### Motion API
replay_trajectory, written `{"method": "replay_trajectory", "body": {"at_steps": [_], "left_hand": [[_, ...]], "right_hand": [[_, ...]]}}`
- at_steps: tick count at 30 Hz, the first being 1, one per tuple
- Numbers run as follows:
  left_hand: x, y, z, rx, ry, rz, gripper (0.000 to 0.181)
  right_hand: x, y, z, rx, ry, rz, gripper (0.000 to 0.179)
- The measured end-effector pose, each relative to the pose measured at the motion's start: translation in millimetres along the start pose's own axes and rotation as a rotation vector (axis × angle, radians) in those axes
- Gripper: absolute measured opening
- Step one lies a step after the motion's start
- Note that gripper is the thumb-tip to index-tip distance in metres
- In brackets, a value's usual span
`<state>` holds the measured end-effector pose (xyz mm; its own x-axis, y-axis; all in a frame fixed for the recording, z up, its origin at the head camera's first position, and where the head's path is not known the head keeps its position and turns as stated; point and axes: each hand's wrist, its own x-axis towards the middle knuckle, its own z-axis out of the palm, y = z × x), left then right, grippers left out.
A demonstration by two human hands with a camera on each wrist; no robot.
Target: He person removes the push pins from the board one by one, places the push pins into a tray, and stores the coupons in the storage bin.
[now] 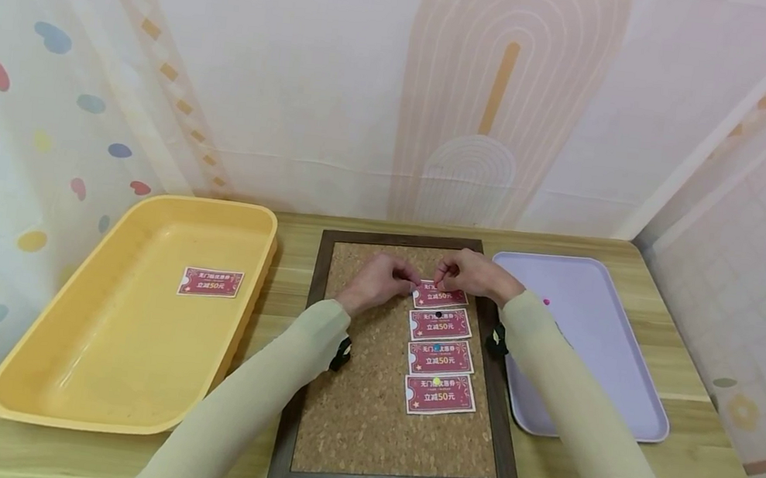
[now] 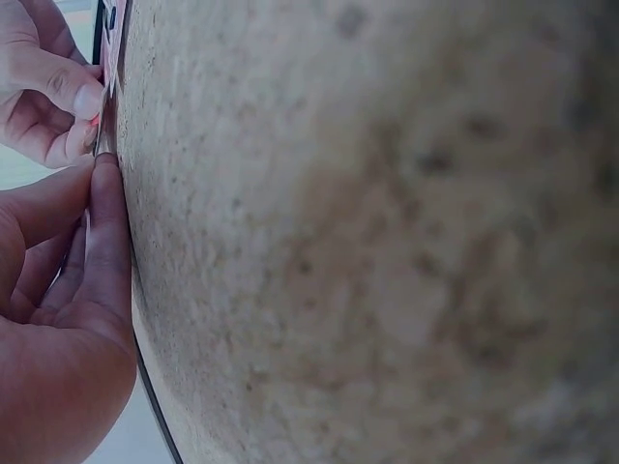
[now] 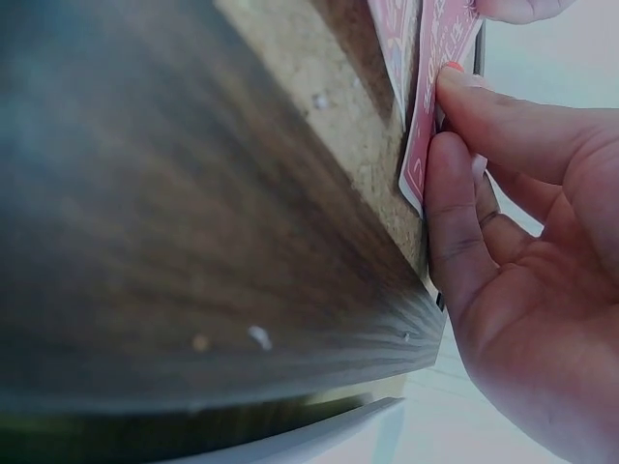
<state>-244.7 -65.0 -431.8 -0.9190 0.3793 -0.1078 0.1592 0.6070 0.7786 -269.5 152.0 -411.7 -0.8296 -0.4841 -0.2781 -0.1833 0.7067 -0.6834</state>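
The table (image 1: pixel 295 249) bears a framed corkboard (image 1: pixel 353 423). Near its far end, the left hand (image 1: pixel 380 279) and right hand (image 1: pixel 474 272) work: left fingers pinch the topmost red coupon (image 1: pixel 434 299), above three pinned coupons (image 1: pixel 440 396); right fingers pinch a red pushpin (image 3: pixel 454 66).

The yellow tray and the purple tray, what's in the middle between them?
The head view shows a framed corkboard there, with a column of red coupons; the left hand and right hand are at the farthest one.
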Motion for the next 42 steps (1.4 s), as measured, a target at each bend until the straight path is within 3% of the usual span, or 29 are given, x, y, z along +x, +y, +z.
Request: {"method": "replay_trajectory", "body": {"at_steps": [29, 42], "left_hand": [[-3.3, 0.8, 0.0, -0.006, 0.014, 0.002, 0.010], [-1.1, 4.4, 3.6, -0.030, 0.017, -0.032, 0.011]], "right_hand": [[0.8, 2.9, 1.8, 0.003, -0.014, -0.038, 0.003], [-1.0, 5.2, -5.5, 0.011, -0.047, -0.063, 0.005]]}}
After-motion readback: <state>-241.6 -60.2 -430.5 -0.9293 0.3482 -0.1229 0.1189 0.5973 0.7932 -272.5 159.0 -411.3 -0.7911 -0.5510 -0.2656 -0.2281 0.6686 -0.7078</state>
